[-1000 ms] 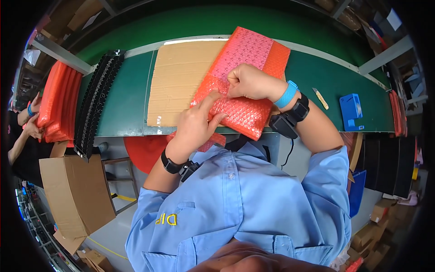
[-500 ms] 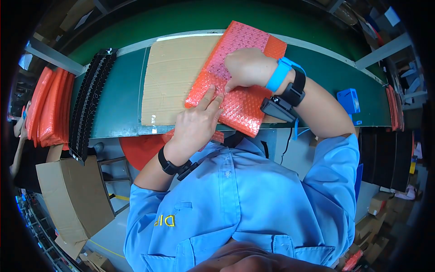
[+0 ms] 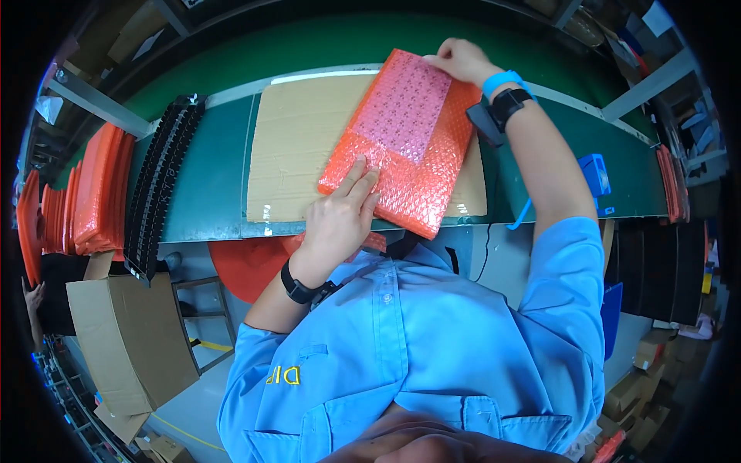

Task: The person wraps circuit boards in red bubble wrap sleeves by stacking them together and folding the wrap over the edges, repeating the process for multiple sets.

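A flat parcel in red bubble wrap [image 3: 413,185] lies aslant, with a pink patterned panel [image 3: 405,104] showing on its upper side. Beneath it is a sheet of brown cardboard [image 3: 297,147] on the green bench. My left hand [image 3: 340,220] rests on the parcel's near left edge, fingers stretched out. At the far right end, my right hand [image 3: 461,62] has its fingers curled and pinched at the parcel's edge, beside the panel's corner. The exact grip of those fingertips is partly hidden.
A black slotted rack strip [image 3: 160,181] stands on the left of the bench, beside several red bubble-wrap parcels [image 3: 100,185]. An open carton [image 3: 131,332] sits below. On the right is a blue device [image 3: 594,176]. Another person's hand [image 3: 33,299] shows at far left.
My right hand has moved from the parcel's middle to its far right end, uncovering more of the pink panel. My left hand stays on the near edge. At far left, another red parcel has appeared.
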Demonstrator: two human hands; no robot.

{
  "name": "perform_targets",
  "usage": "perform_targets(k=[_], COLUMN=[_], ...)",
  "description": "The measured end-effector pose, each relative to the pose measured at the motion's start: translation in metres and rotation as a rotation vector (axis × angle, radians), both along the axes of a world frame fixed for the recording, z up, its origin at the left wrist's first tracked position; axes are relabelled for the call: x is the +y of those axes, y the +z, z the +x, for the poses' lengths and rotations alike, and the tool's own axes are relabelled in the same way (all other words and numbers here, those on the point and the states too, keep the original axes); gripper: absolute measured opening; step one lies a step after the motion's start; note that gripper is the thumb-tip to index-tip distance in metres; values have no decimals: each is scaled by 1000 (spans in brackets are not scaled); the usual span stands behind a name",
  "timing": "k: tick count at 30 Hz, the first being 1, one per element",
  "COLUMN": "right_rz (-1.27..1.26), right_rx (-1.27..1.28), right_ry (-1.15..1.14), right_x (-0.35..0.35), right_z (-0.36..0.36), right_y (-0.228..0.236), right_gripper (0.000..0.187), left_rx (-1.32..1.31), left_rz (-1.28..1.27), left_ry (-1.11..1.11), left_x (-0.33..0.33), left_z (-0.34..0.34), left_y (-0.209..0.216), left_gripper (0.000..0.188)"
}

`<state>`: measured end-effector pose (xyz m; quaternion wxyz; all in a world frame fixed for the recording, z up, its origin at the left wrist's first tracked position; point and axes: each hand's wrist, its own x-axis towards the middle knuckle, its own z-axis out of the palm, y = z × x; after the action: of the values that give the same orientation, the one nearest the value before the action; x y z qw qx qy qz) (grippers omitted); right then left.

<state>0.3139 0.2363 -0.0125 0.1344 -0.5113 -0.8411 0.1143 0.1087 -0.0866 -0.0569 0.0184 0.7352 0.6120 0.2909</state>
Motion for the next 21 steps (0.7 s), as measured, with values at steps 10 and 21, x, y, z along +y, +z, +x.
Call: perform_targets(k=[10,21], right_rz=[-421,104], right_rx=[-17,275], right_ry=[-116,112], right_x=[-13,-113], right_z=[-48,-3], right_y=[14,135], right_gripper=[80,63], left_rx=[-149,-1111], left_rz=[241,-100], left_ry=[176,-34], left_x=[-4,-12], left_z=[-2,-31], left_y=[-11,-10], left_gripper=[71,99])
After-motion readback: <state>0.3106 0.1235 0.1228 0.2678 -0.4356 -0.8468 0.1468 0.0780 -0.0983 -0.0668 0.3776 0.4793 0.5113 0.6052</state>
